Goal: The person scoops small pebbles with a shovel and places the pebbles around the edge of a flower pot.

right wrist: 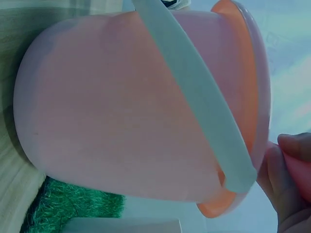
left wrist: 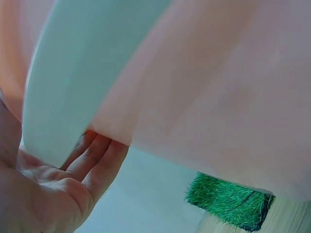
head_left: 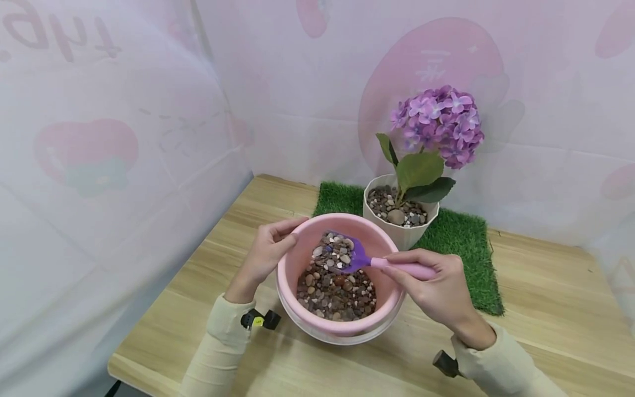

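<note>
A pink bucket [head_left: 285, 275] with a white handle [right wrist: 199, 92] stands on the wooden table, pebbles [head_left: 332, 303] covering its bottom. My left hand [head_left: 268, 251] holds the bucket's rim on the left side, thumb at the edge. Below the rim, in the left wrist view, its fingers [left wrist: 104, 160] lie against the outer wall beside the handle. My right hand [head_left: 441, 284] grips the pink handle of a small shovel [head_left: 357, 259] above the right rim. The shovel's purple blade is tilted inside the bucket and loaded with pebbles.
Behind the bucket, a white flowerpot [head_left: 397, 234] holds a purple hydrangea [head_left: 441, 124] rooted among pebbles. It stands on a green turf mat [head_left: 471, 237]. The table [head_left: 198, 309] ends at a patterned cloth [head_left: 149, 138] on the left and back.
</note>
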Demonstrator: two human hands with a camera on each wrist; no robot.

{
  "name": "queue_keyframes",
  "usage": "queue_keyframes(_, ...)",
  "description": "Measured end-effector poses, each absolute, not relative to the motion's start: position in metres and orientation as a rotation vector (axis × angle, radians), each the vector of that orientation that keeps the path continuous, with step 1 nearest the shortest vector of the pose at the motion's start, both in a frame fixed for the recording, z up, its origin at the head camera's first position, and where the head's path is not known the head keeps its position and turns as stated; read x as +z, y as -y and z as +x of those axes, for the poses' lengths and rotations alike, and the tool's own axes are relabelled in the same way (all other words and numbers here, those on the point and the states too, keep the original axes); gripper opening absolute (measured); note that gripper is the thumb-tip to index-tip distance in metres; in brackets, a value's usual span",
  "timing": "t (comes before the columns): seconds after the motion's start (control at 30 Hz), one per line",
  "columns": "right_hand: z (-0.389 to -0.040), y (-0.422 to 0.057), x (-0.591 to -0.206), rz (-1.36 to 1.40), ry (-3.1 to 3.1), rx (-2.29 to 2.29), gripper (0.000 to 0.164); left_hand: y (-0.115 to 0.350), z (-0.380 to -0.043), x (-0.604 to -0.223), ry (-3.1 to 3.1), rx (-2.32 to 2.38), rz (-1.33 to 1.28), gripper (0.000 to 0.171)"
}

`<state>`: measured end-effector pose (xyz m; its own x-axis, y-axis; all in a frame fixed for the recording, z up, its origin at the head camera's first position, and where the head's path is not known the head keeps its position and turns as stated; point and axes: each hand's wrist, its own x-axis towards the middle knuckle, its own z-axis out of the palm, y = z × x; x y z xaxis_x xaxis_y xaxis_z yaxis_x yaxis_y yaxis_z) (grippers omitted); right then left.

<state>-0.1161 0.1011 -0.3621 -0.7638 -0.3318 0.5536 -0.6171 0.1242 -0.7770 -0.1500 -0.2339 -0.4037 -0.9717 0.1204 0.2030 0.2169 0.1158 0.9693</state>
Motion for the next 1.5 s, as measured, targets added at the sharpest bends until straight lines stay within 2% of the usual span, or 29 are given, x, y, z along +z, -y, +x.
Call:
queue_keyframes(0.37, -0.116, -0.115, -0.356, 0.935, 2.089, 1.666, 0.03, 0.234, -0.147, -0.4, 2.271, -2.03, -0.339, 0.042)
queue_keyframes(0.67, -0.117, -0.129, -0.353, 0.859, 2.128, 1.59, 0.025, 0.234, -0.148, -0.402, 2.263, -2.067, -0.347, 0.042)
queue_keyframes(0.93, -0.119, -0.142, -0.348, 0.848, 2.031, 1.806, 0.025, 0.234, -0.147, -0.4, 2.251, -2.083, -0.353, 0.042)
queue_keyframes(1.3, -0.131, -0.166, -0.342, 0.804, 1.973, 1.795, 0.025, 0.234, -0.148, -0.4, 2.259, -2.072, -0.356, 0.042)
queue_keyframes(1.5, -0.136, -0.175, -0.335, 0.683, 2.072, 1.746, 0.021, 0.235, -0.148, -0.401, 2.259, -2.066, -0.358, 0.042)
